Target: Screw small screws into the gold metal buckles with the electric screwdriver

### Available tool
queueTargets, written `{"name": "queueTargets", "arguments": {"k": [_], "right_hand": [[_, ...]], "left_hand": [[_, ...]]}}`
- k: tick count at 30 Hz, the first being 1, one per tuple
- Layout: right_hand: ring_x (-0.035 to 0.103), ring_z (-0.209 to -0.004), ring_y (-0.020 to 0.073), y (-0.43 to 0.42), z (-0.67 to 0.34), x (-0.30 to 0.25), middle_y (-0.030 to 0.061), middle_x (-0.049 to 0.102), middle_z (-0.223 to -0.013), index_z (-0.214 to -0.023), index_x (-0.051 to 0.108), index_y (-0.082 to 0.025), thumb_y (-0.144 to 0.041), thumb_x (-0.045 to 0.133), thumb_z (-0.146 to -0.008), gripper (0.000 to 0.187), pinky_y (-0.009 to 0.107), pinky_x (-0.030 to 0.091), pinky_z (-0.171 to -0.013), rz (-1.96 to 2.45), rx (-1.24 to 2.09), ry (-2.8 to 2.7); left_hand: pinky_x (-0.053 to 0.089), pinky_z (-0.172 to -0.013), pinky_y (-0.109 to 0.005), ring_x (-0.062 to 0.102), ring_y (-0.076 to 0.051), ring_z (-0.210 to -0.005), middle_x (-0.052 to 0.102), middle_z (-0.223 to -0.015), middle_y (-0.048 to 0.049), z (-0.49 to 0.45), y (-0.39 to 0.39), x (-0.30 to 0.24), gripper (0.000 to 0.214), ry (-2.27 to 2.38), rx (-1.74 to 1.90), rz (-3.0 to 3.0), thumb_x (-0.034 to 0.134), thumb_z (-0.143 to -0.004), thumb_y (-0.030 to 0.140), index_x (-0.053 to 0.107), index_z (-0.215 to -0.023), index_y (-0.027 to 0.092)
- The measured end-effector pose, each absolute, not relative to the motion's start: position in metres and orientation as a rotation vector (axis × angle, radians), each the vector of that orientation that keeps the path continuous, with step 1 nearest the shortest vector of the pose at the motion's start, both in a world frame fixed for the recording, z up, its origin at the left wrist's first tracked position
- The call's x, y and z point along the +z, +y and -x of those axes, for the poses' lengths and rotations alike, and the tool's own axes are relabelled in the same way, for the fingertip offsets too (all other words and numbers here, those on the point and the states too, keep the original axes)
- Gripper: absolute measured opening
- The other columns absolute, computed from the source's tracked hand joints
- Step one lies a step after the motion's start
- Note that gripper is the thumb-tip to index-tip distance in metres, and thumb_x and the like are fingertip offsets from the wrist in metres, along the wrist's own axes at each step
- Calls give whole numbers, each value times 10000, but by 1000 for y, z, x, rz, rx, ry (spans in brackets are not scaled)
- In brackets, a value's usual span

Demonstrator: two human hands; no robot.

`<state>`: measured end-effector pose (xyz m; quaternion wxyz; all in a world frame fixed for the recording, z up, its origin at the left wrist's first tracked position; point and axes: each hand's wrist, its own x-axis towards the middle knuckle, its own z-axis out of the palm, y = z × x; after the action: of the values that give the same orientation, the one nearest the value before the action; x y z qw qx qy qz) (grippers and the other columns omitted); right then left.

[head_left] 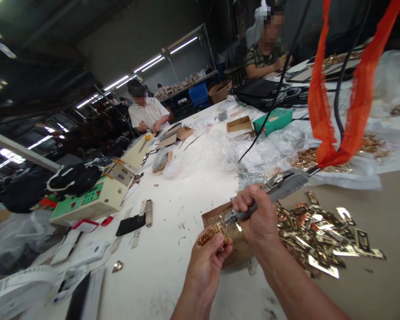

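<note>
My right hand [258,213] is wrapped around a grey electric screwdriver [286,181], which hangs from an orange band [346,129]. The tool's tip points left and down over a small cardboard box [216,212] of tiny screws. In front of that box, my left hand [206,258] pinches a bunch of small gold metal pieces [210,234]; their exact kind is too small to make out. Beside my right forearm lies a pile of shiny gold metal plates [313,235] with cut-out slots.
A beige machine with a green panel [93,200] stands at left, near a black pouch [130,225] and a white fan [20,289]. Farther back are plastic bags [203,155], a green box [273,121] and a dark cable [276,89]. Two people [146,113] sit across the tables.
</note>
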<state>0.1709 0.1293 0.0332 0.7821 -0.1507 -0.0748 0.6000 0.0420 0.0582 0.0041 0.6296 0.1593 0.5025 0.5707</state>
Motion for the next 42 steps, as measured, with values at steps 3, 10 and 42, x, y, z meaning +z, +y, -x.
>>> {"name": "queueTargets", "arguments": {"k": [3,10,42], "right_hand": [[397,-457,79,129,-173,34,-96,387,-569,-737,444,-219,-266,771,-789,334,223,368,-473,327,1287,-162],[400,-473,77,131,-179,36,-92,394,-582,-733,454,-216,-327,806,-783,373,221,365,-479,346,1259,-162],[396,-449,73,125,-172,37,-100,386,-569,-729,443,-225,-324,805,-769,377,222,378,-472,330,1344,-200]], "left_hand": [[637,-653,-275,737,-196,-691,754,-796,-60,-43,58,4,402,1151,1311,-366,938,-613,129,691,-930,133],[645,-671,-269,742,-185,-705,761,-829,-59,-38,61,2,346,1154,1347,-340,928,-627,117,728,-910,116],[648,-641,-241,740,-167,-708,767,-884,-61,-44,71,9,217,1177,1448,-292,834,-721,49,749,-908,117]]}}
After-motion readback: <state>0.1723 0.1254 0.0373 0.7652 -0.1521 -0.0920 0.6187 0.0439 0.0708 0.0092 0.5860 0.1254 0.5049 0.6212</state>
